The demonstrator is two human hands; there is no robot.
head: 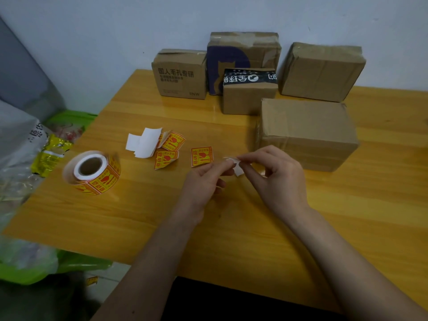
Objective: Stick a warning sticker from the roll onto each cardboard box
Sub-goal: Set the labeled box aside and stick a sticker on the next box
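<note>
The fingers of the left hand and the fingers of the right hand meet and pinch together a small white sticker piece, held just above the desk; its printed side I cannot see. Beside the left hand, one loose warning sticker lies flat, its long axis pointing away from the person. Further left are two curled stickers and white backing scraps. The sticker roll lies tilted near the left desk edge, its core opening facing up. A plain cardboard box stands just behind the right hand, its long axis left to right. Four more boxes stand by the wall.
</note>
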